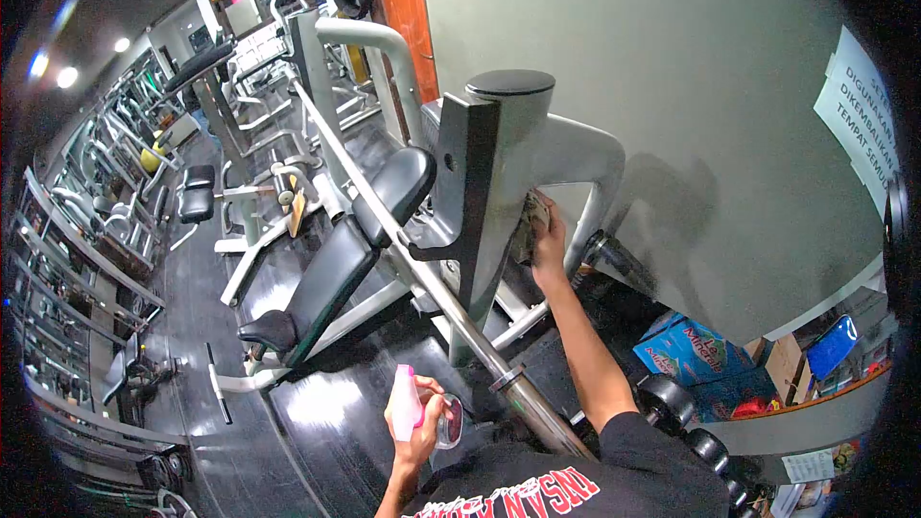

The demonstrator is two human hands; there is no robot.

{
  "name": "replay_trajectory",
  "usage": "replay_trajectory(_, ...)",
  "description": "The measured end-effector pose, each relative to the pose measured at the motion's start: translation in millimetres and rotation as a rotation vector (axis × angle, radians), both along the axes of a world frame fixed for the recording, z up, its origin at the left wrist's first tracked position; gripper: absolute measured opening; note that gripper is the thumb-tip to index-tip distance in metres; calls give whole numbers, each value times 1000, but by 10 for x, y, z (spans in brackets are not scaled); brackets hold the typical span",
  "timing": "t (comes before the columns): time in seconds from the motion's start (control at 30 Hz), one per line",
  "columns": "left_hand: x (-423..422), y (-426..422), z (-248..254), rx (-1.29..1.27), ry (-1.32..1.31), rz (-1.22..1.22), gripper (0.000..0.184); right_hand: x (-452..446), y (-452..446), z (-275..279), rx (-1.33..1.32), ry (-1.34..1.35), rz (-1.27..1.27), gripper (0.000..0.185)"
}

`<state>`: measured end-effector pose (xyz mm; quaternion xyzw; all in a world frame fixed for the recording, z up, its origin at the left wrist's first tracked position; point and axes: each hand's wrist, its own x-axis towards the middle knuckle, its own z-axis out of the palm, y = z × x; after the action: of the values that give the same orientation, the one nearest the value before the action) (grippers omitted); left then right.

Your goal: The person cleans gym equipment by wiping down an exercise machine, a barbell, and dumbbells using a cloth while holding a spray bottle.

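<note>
My left hand (pixel 420 436) is wrapped round a spray bottle (pixel 407 403) with a pink and white head and a clear body, low in the middle of the view. Farther up, my right hand (pixel 550 247) presses a crumpled greyish cloth (pixel 525 228) against the side of a grey upright post (pixel 523 139) of a bench press rack. Part of the cloth is hidden by my fingers. A long metal barbell (pixel 436 290) runs diagonally across the rack, between my two hands. Behind the bar stands a black padded bench (pixel 331 269).
Several dumbbells (pixel 669 401) lie close to my right elbow. Beyond them are a blue carton (pixel 693 355) and a shelf with a blue pouch (pixel 833 345). A wall (pixel 662 58) stands behind the post. More gym machines (pixel 254 187) fill the left side.
</note>
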<state>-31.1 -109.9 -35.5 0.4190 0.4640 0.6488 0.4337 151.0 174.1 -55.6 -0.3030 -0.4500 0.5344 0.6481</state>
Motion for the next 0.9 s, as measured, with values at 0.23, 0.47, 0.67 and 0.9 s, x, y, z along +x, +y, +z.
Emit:
replay_trajectory(0.23, -102, -12, -74, -7, 0, 35, 18, -113, -393, -1454, 212, -505, -152, 50)
replay_trajectory(0.47, -272, -56, 31, 13, 436, -73, 23, 167, -537, -2893, -1034, 137, 378, 28)
replay_trajectory(0.67, -544, -90, -203, 49, 528, -106, 24, 123, -271, -1497, -543, -11, 317, 21)
replay_trajectory(0.9, -879, 49, -353, -74, 311, -319, 29, 573, -580, 262, -369, -69, 198, 28)
